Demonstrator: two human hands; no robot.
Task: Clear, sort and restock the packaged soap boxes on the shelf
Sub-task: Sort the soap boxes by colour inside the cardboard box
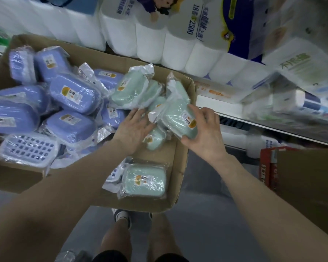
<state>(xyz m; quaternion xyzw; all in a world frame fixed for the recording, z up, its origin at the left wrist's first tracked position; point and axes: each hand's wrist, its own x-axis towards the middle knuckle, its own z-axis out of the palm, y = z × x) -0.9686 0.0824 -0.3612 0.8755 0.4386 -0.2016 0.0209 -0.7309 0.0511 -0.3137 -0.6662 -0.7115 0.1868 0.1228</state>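
Observation:
A flat cardboard box (180,178) holds plastic-wrapped soap boxes. Several blue ones (74,96) fill its left half; several mint-green ones (129,89) lie on the right. My right hand (204,133) grips one green soap box (178,120) at the box's right edge, thumb under it, fingers over its top. My left hand (134,127) lies flat with fingers spread on the green packs beside it, holding nothing. Another green soap box (146,179) rests alone at the near corner.
Behind the box stand large toilet-paper packs (178,52) on a shelf. A white shelf edge (273,127) runs to the right. A second cardboard carton (307,186) with red print stands at the right. My legs and shoe (121,218) are on the grey floor below.

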